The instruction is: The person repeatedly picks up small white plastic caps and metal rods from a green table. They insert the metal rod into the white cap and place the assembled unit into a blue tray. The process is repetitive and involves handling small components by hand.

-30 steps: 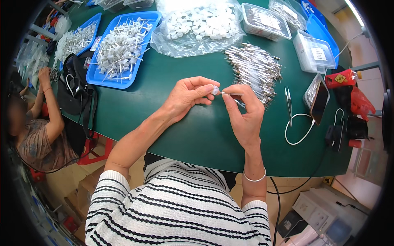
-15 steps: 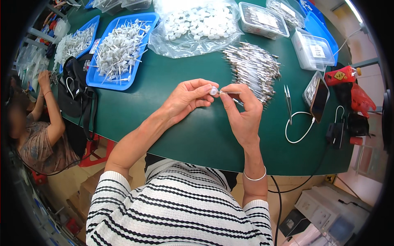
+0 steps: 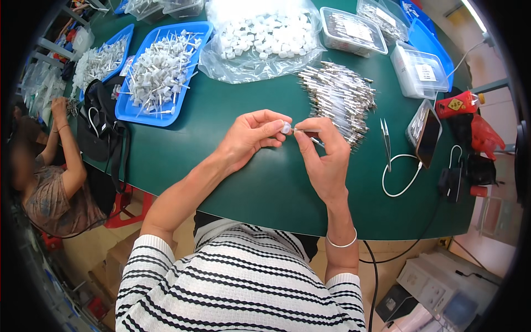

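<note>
Cap (image 3: 286,128), one, white, is above the table (image 3: 260,191), pinched between thumb and finger of the left hand (image 3: 243,139). The right hand (image 3: 326,160) grips one thin pin (image 3: 297,130), fingertips narrow, its tip at the cap; whether they touch I cannot tell. Beyond lie one pile of rods (image 3: 340,105) and one bag (image 3: 229,71) of caps, too many to count. White labels show on two tubs (image 3: 438,84), print too small to read.
</note>
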`<state>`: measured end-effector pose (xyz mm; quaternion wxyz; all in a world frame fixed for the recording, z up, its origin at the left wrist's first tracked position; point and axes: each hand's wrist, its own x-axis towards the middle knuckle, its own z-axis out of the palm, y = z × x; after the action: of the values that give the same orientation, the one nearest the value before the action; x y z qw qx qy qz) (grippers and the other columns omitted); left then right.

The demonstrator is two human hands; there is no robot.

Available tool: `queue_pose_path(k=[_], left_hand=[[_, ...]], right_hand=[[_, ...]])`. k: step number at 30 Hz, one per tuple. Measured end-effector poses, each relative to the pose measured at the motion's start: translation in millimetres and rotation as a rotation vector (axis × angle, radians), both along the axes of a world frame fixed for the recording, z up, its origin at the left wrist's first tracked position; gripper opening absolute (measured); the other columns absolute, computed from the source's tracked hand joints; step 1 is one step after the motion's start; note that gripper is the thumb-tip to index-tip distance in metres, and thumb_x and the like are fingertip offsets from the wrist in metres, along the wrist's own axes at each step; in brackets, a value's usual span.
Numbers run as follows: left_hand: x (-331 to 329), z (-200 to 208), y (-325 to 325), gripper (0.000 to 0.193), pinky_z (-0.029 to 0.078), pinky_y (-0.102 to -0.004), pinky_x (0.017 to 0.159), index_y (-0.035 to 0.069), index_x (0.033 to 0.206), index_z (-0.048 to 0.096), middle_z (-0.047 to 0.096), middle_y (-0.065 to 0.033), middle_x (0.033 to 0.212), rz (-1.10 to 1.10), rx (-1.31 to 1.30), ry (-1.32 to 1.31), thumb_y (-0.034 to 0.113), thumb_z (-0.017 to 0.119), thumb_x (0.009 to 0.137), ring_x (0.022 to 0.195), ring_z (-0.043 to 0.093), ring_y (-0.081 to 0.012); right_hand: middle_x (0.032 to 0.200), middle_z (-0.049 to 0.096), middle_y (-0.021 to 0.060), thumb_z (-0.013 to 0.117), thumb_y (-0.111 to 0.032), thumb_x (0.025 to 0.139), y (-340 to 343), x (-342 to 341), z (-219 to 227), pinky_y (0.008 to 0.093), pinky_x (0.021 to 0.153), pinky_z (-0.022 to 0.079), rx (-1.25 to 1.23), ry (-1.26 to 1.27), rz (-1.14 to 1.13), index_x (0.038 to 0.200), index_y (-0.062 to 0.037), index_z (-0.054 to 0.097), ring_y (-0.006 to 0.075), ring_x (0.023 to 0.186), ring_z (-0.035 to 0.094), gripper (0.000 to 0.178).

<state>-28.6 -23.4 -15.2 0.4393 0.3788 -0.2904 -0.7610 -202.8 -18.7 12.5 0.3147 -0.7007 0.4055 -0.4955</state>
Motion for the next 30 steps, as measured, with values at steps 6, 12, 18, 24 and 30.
queue_pose_path(k=[6,12,18,24,30], left_hand=[[1,-2,-1,0.018,0.053,-0.0197,0.071,0.0,0.103,0.063,0.062,-0.0033,0.083,0.014,0.013,0.013,0.013,0.06,0.09,0.075,0.06,-0.0078],[1,-4,1,0.018,0.053,-0.0202,0.072,0.001,0.103,0.062,0.062,-0.0037,0.084,0.002,0.007,0.065,0.012,0.061,0.089,0.076,0.06,-0.008],[1,-4,2,0.019,0.052,-0.0216,0.075,0.0,0.104,0.061,0.064,-0.0053,0.089,0.062,-0.053,0.022,0.011,0.062,0.088,0.08,0.061,-0.0092],[3,3,0,0.023,0.051,-0.0238,0.079,0.0,0.107,0.06,0.065,-0.0073,0.097,0.12,-0.244,-0.051,0.008,0.063,0.086,0.086,0.062,-0.0107],[8,6,2,0.026,0.05,-0.0249,0.082,-0.001,0.109,0.061,0.065,-0.0081,0.099,0.03,-0.16,-0.069,0.005,0.063,0.085,0.09,0.062,-0.0122]], right_hand=[[0.082,0.062,0.0094,0.064,0.004,0.078,-1,1,-5,0.0285,0.062,0.049,-0.007,-0.007,0.001,0.088,0.0,0.061,0.0204,0.069,0.061,0.011],[0.083,0.063,0.0097,0.064,0.003,0.079,0,3,-9,0.0277,0.064,0.05,0.076,-0.052,0.01,0.089,0.0011,0.062,0.0185,0.071,0.062,0.01],[0.085,0.064,0.0084,0.066,0.001,0.08,-1,1,-17,0.0255,0.069,0.05,0.205,-0.123,0.057,0.093,0.0015,0.063,0.0149,0.075,0.063,0.014],[0.08,0.064,0.0079,0.064,-0.004,0.083,0,-5,2,0.0238,0.063,0.049,0.32,-0.034,0.03,0.098,0.0017,0.064,0.0125,0.066,0.061,0.015],[0.069,0.06,0.0098,0.062,-0.007,0.085,2,-3,2,0.0293,0.051,0.043,0.215,0.174,0.047,0.09,0.0014,0.063,0.0179,0.054,0.056,0.01]])
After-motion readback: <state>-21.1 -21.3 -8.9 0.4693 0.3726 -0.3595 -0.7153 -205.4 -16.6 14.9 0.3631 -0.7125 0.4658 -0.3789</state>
